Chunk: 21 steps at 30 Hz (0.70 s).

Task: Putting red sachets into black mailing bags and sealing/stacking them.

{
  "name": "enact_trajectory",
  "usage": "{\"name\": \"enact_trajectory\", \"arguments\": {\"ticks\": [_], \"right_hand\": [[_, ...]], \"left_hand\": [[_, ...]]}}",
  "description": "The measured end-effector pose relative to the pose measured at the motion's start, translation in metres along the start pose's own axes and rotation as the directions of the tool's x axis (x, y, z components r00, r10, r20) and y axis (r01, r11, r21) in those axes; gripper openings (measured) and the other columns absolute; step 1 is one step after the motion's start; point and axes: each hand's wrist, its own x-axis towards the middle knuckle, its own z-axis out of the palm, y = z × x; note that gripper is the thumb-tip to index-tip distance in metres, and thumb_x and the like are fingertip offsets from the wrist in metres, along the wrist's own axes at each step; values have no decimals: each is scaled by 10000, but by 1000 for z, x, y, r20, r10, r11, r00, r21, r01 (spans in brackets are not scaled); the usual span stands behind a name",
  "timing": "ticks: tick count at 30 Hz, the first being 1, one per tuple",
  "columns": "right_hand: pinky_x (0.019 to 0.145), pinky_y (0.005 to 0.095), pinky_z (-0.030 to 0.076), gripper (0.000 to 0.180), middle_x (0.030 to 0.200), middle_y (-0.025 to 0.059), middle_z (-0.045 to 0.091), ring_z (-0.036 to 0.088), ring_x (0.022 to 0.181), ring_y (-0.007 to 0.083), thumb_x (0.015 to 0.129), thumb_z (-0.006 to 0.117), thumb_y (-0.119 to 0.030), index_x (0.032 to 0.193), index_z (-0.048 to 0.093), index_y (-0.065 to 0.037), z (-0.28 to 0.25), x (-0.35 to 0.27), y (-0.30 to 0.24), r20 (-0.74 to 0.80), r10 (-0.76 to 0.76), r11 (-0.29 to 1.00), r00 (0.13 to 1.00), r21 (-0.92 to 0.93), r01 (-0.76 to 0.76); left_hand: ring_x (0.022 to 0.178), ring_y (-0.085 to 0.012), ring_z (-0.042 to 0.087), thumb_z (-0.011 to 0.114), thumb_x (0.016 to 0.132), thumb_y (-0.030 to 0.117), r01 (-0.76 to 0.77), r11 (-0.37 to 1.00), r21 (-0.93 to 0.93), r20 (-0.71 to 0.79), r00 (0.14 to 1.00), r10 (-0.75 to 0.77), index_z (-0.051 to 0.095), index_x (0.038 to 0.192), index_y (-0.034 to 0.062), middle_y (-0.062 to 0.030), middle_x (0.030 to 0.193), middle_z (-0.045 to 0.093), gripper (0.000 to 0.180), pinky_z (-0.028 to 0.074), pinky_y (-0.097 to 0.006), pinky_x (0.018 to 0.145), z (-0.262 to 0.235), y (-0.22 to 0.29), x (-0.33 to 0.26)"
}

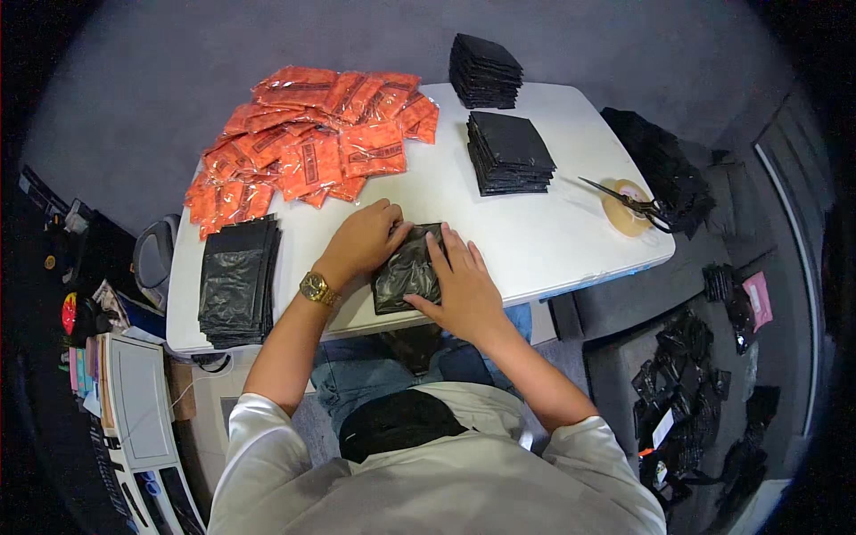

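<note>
A black plastic packet, folded to a rough square with a wrinkled, shiny face, lies at the table's near edge in front of me. My left hand, with a gold watch on the wrist, is closed at the packet's upper left corner, its fingers curled and the thumb against the plastic. Spread flat over the packet's right side is my right hand, fingers apart. To the left of my left forearm sits a stack of flat black plastic bags.
Orange clear-wrapped packets are heaped on the far left of the white table. Two piles of folded black packets stand at the back right. Scissors rest on a tape roll. Black bags lie on the grey sofa.
</note>
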Motion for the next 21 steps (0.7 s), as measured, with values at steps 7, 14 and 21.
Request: {"name": "enact_trajectory", "arguments": {"ticks": [7,14,21], "right_hand": [[822,312,530,590,1161,122,703,649,897,167,957,837,-227,1445,612,18,-10,7,30,-6,366,546,931,811,-210],[657,203,457,213,870,-19,746,601,736,17,1037,769,-180,1089,756,26,-46,32,86,-10,483,163,876,983,-79],[690,219,496,380,899,13,762,639,771,44,1016,787,-221,1262,734,64,-101,87,168,-217,535,517,817,848,-113]], "left_hand": [[628,-231,552,632,1099,357,230,903,-362,3,969,-246,644,869,-35,-105,693,611,455,449,-415,632,-28,18,18],[721,-74,670,695,1077,295,210,10,-978,183,875,-447,679,1132,60,25,891,699,242,548,-254,631,-18,41,44],[754,-120,707,739,1053,256,284,111,-952,245,929,-277,716,1053,52,-24,884,731,205,584,-277,665,2,50,123]]}}
